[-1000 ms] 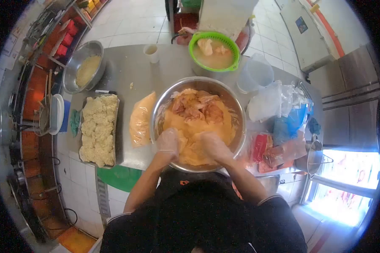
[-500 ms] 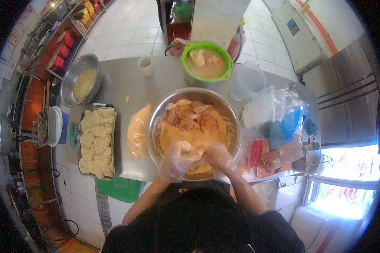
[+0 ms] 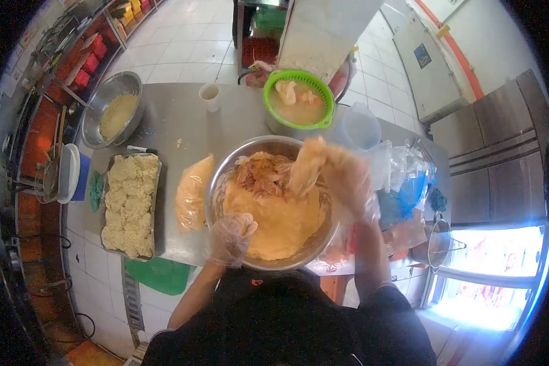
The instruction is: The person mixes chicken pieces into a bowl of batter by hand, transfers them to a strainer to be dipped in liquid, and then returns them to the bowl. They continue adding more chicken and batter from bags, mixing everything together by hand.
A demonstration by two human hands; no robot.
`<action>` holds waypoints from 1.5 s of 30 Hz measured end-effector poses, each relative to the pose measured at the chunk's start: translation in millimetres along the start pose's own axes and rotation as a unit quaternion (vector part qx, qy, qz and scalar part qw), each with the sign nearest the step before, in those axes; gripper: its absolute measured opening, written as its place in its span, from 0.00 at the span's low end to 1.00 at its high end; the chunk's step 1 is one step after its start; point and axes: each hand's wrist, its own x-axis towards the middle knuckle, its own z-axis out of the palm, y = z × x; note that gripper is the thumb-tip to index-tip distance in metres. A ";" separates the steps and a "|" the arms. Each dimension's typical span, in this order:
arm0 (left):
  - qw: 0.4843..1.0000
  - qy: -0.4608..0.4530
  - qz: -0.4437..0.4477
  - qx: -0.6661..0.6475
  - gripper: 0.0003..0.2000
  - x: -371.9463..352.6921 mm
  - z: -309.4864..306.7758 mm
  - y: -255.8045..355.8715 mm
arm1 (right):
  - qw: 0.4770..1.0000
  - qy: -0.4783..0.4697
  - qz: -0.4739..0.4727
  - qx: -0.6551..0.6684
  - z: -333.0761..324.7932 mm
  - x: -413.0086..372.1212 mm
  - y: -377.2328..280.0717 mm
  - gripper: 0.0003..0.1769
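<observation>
We are looking straight down at a large steel mixing bowl (image 3: pixel 212 194) on a metal counter (image 3: pixel 177 119). Our gloved right hand (image 3: pixel 348 177) is grasping a flour-coated piece of chicken (image 3: pixel 305 166) and holding it in the air above the bowl's far right side. Our gloved left hand (image 3: pixel 230 235) is resting at the bowl's near rim with its fingers curled; we cannot tell whether it is gripping anything. Inside the bowl, orange breading mix (image 3: pixel 280 222) is filling the near half, and raw marinated chicken (image 3: pixel 261 175) is lying at the far side. Just left of the bowl a bag of orange mix (image 3: pixel 192 192) is lying, and left of that a tray of breaded pieces (image 3: pixel 128 204). Beyond the bowl a green colander (image 3: pixel 299 97) is sitting. Crumpled plastic bags (image 3: pixel 409 177) are lying to the bowl's right.
</observation>
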 end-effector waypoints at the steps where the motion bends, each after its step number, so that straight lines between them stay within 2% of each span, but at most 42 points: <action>1: 1.000 -0.011 0.001 0.012 0.13 2.1 1.5 -2.6 | 0.998 0.013 0.059 -0.023 -14.7 30.7 -30.5 0.18; 2: 1.000 -0.003 -0.013 0.005 0.12 1.7 4.2 -4.9 | 0.992 -0.015 0.126 0.008 -23.9 58.0 -45.7 0.19; 4: 0.999 0.013 -0.041 -0.008 0.12 -4.4 9.5 -8.2 | 0.988 -0.033 0.149 0.002 -27.3 103.0 -43.5 0.19; 5: 0.999 0.023 -0.042 -0.007 0.12 -4.7 9.3 -7.3 | 0.994 -0.023 0.105 -0.034 -20.4 122.6 -25.8 0.20; 7: 0.998 0.046 -0.048 -0.004 0.12 -4.4 7.5 -3.3 | 0.997 -0.047 0.016 -0.060 8.3 164.9 43.8 0.13; 8: 0.997 0.047 -0.054 -0.004 0.12 -4.8 7.2 -2.8 | 0.991 -0.072 -0.012 -0.117 20.7 181.1 66.8 0.12; 9: 0.997 0.047 -0.061 -0.003 0.12 -5.4 7.0 -2.5 | 0.980 -0.094 -0.042 -0.171 33.0 197.3 89.5 0.13; 11: 0.996 0.032 -0.082 -0.011 0.12 -4.5 6.2 -2.2 | 0.918 -0.151 -0.065 -0.360 51.3 217.6 115.3 0.13; 13: 0.994 0.002 -0.109 -0.026 0.13 -2.8 5.3 -2.2 | 0.909 -0.149 -0.087 -0.378 70.5 224.1 156.0 0.13; 16: 0.992 -0.021 -0.119 -0.029 0.13 -5.9 15.4 -12.2 | 0.903 -0.178 -0.090 -0.380 80.5 222.8 159.4 0.12; 19: 0.993 -0.026 -0.114 -0.021 0.13 0.2 4.0 -3.1 | 0.879 -0.268 -0.074 -0.387 65.7 202.8 102.9 0.12; 21: 0.991 -0.043 -0.123 -0.033 0.13 -5.1 12.2 -11.6 | 0.878 -0.279 -0.056 -0.385 70.5 196.1 87.4 0.12; 24: 0.993 -0.037 -0.109 -0.035 0.12 -2.9 9.1 -9.3 | 0.896 -0.204 -0.061 -0.388 89.6 191.0 115.9 0.13; 25: 0.994 -0.029 -0.102 -0.032 0.12 -1.6 6.3 -8.0 | 0.892 -0.180 -0.094 -0.404 103.8 192.8 143.7 0.13; 27: 0.990 -0.048 -0.120 -0.052 0.12 -18.3 41.2 -34.6 | 0.865 -0.148 -0.153 -0.454 115.9 190.1 160.8 0.13; 28: 0.991 -0.044 -0.121 -0.046 0.12 -18.2 39.6 -33.8 | 0.842 -0.139 -0.178 -0.490 119.0 186.1 160.8 0.13; 30: 0.993 -0.020 -0.118 -0.019 0.12 -6.1 13.5 -8.8 | 0.853 -0.149 -0.160 -0.474 120.8 189.6 163.9 0.14; 32: 0.995 0.014 -0.103 0.005 0.12 4.0 -2.0 4.4 | 0.910 -0.189 -0.075 -0.361 118.5 205.5 170.5 0.14; 35: 0.995 0.036 -0.095 0.008 0.12 1.3 0.4 4.6 | 0.946 -0.172 -0.077 -0.266 66.9 221.2 87.1 0.17; 38: 0.996 0.011 -0.093 0.010 0.13 2.1 2.9 3.0 | 0.900 -0.156 -0.147 -0.380 79.0 272.3 142.9 0.16; 41: 0.995 -0.015 -0.093 0.013 0.13 5.1 -4.0 4.6 | 0.885 -0.088 -0.077 -0.451 116.7 302.9 169.5 0.16; 44: 0.994 -0.012 -0.104 0.026 0.13 3.2 -2.9 6.3 | 0.901 -0.124 -0.082 -0.407 141.7 306.1 184.9 0.16; 45: 0.994 -0.010 -0.108 0.030 0.13 2.9 -2.8 6.2 | 0.917 -0.105 -0.094 -0.374 152.5 305.8 190.4 0.15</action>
